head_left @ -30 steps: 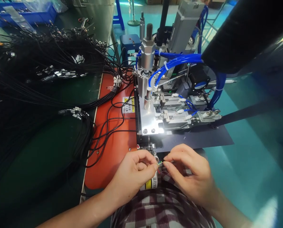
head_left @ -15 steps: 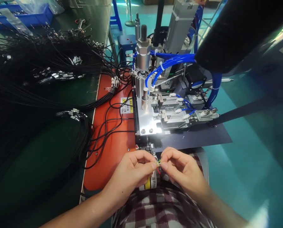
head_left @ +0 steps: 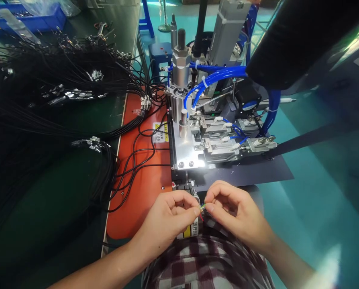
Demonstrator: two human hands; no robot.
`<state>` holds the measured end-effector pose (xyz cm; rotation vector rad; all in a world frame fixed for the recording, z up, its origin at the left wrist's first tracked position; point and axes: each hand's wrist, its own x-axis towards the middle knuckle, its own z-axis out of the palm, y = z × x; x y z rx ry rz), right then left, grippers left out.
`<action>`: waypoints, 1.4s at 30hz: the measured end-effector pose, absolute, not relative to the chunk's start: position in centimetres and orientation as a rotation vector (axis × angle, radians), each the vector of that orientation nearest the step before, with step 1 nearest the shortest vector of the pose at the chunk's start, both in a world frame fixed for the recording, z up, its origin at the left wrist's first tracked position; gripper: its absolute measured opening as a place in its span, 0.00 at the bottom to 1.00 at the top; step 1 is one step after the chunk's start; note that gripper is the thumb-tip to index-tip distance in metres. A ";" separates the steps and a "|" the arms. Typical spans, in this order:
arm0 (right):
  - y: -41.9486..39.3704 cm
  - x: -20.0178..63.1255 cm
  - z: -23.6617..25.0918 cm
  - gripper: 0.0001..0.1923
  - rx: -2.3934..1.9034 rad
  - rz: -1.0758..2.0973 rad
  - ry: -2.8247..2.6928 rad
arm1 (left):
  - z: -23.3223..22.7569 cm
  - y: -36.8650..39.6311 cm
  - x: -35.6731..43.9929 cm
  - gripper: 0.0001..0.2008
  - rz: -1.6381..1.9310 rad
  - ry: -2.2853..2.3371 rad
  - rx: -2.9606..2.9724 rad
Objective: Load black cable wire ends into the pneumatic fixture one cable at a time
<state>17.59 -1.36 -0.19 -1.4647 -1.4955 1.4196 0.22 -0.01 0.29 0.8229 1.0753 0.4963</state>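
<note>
Thin coloured wires (head_left: 202, 207), green, yellowish and red, show between my two hands in front of the machine's near edge. My left hand (head_left: 175, 212) is closed, its thumb and forefinger pinching the wires. From the right, my right hand (head_left: 232, 208) is closed too, its thumb and fingertip at the upper ends of the wires. The red wire hangs below the left fingertips. Whatever the wires run into is hidden behind my left fingers. Just beyond my hands is the machine's metal plate (head_left: 187, 158).
Black cables (head_left: 134, 160) cross the orange base (head_left: 140, 200) on the left, from a large heap of cables (head_left: 77, 64) with silver connectors. A pneumatic machine (head_left: 221, 132) with blue hoses (head_left: 224, 73) stands ahead. A black tube (head_left: 288, 48) hangs at upper right. A blue bin (head_left: 47, 20) sits far left.
My right hand has shifted slightly up, and its fingertips are now on the green and yellow wires. My left hand keeps its pinch in nearly the same place.
</note>
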 end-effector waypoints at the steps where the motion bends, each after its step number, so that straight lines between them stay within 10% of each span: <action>1: -1.4 17.6 -0.3 0.05 -1.455 1.420 -1.513 | 0.3 0.0 0.2 0.08 0.494 1.073 0.825; 13: -2.0 18.2 -1.4 0.05 -1.152 0.441 -2.226 | 0.1 -0.1 0.1 0.08 0.505 1.024 0.748; 31: -1.4 18.1 -0.6 0.08 -1.319 1.337 -1.677 | 0.3 -0.3 0.1 0.07 0.470 1.040 0.827; 42: -1.9 18.7 -0.2 0.07 -1.203 0.317 -2.367 | 0.3 -0.2 0.2 0.08 0.464 1.061 0.826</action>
